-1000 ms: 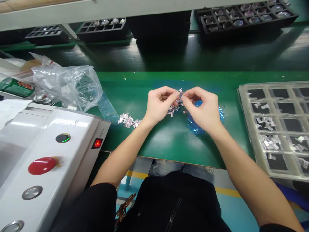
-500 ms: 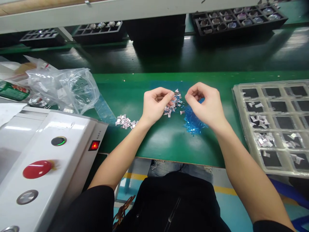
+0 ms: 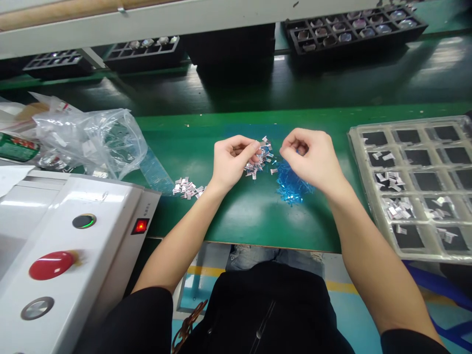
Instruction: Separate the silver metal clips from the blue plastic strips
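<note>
My left hand (image 3: 235, 158) is closed in a pinch above the green table, next to a pile of small silvery pieces (image 3: 263, 156). Whatever lies between its fingertips is too small to name. My right hand (image 3: 305, 153) is also pinched, a short way to the right, over a heap of blue film strips (image 3: 291, 184). Its fingertips hide anything they hold. A single small piece lies between the pile and the blue heap. Left of my left forearm is a second pile of small pinkish-silver pieces (image 3: 187, 188).
A compartment tray (image 3: 376, 196) with small pieces in several pockets stands at right. At left are a white machine (image 3: 110, 221) with a red button (image 3: 51, 265), and clear plastic bags (image 3: 92, 137). Black trays (image 3: 354, 37) of glassy items stand at the back under a shelf.
The whole view has shifted slightly. Both hands stay pinched in nearly the same places over the table; the piles look unchanged.
</note>
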`<state>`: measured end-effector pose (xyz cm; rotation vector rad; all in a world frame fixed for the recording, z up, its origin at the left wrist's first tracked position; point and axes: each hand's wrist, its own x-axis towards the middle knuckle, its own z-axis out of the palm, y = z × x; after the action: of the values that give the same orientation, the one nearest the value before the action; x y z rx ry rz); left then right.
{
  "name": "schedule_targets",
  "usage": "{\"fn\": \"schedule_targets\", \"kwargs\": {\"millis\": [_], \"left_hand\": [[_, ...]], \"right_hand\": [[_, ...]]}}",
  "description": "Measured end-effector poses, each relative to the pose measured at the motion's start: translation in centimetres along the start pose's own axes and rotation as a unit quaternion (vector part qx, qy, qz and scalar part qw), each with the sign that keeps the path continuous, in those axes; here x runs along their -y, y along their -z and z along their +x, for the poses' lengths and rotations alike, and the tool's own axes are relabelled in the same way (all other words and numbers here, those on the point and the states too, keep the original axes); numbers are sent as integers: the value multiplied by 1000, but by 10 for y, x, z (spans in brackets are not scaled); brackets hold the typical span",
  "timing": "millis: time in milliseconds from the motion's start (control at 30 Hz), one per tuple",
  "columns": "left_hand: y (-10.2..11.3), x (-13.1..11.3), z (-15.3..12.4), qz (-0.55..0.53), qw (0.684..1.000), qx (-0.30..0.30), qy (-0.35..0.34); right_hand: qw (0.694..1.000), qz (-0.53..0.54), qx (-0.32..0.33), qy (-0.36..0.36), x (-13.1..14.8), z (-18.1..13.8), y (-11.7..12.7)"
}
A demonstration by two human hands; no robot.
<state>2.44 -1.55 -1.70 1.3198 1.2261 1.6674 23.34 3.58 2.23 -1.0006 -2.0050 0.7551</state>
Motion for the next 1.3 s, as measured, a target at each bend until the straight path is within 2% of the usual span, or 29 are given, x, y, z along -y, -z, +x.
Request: {"fn": "schedule_targets", "kwargs": {"millis": [233, 567, 867, 1033, 1167, 1300], "left_hand": [[-1, -2, -2, 2, 1000, 10, -2], [-2, -2, -3, 21, 999, 21, 17], [-4, -3, -4, 22, 1000, 19, 6], [-5, -3, -5, 23, 1000, 11, 8], [-3, -2, -4, 33, 999, 10, 9], [-2, -3, -4, 31, 999, 2, -6]], "right_hand": [[998, 44, -28, 32, 10, -3, -7], [999, 2, -8, 32, 7, -6, -14], [999, 1, -9, 40, 4, -6, -16], [999, 11, -15, 31, 7, -7, -15], [1000, 10, 7, 23, 7, -5, -12], [1000, 3, -8, -7, 4, -1, -4]]}}
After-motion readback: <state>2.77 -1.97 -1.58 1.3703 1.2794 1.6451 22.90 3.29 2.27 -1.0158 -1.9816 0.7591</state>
